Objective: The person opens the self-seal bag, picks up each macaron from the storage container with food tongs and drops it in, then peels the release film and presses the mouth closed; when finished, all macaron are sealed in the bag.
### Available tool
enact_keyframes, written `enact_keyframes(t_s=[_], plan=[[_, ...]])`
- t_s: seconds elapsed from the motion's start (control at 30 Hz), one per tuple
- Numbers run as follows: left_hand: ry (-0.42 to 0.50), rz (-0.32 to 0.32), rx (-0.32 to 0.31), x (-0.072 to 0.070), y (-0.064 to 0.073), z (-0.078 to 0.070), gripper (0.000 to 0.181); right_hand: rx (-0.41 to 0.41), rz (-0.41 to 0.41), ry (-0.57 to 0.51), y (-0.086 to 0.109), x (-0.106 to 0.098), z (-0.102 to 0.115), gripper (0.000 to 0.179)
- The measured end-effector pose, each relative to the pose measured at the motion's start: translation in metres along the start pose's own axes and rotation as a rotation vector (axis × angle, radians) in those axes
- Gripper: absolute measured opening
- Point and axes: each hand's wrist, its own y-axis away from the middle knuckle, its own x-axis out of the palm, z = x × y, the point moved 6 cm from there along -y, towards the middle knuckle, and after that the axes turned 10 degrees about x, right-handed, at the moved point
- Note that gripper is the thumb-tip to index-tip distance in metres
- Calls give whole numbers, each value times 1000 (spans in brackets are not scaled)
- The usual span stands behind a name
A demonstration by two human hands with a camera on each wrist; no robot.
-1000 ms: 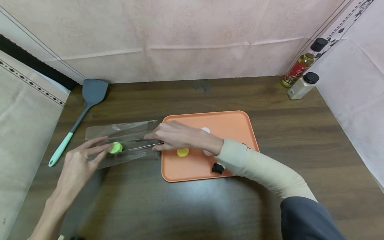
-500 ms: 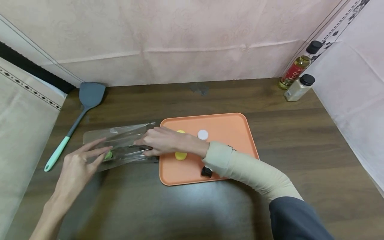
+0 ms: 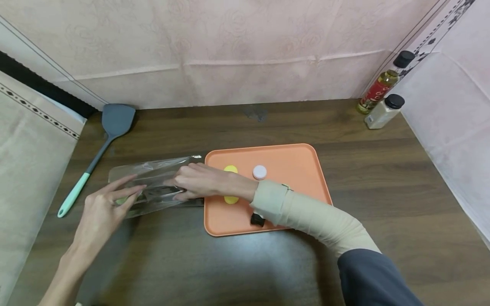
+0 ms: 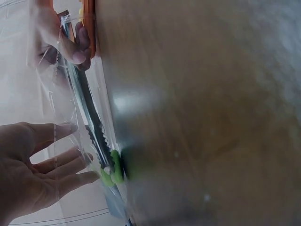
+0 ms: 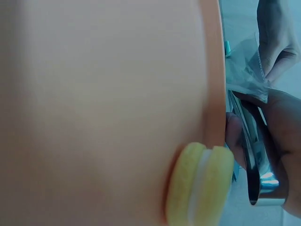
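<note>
My left hand point(image 3: 103, 204) holds a clear plastic bag point(image 3: 153, 170), its fingers and thumb around a green macaron point(image 4: 115, 167) seen through the film. That macaron sits at the tips of metal tongs point(image 5: 254, 165) with serrated edges. My right hand point(image 3: 199, 180) grips the tongs at the bag's right end, reaching over the left rim of an orange tray point(image 3: 291, 161). On the tray lie a yellow macaron point(image 3: 230, 169), another yellow macaron point(image 5: 200, 183) partly under the right forearm, and a white macaron point(image 3: 259, 172).
A grey spatula point(image 3: 118, 121) with a mint handle lies at the left, behind the bag. An oil bottle point(image 3: 377, 91) and a white jar with a black cap point(image 3: 383, 112) stand at the back right corner. Cloth curtains point(image 3: 229, 51) border the wooden tabletop point(image 3: 183, 259).
My right hand has moved left with the tongs, farther along the bag. The green macaron has shifted left and is now mostly behind my left fingers. The far yellow macaron has come into view.
</note>
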Motion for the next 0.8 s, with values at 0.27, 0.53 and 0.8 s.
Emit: enact_keyframes(t_s=[0.27,0.53,0.8], plan=[[8,-5,-3,-1,1,1,24,24,16,-25,-5,3,2,52],[13,6,-33,-3,3,3,23,90,18,-23,12,-6,-3,53],[29,14,-34,-4,1,5,22,153,-32,-87,85,-25,-32,45]])
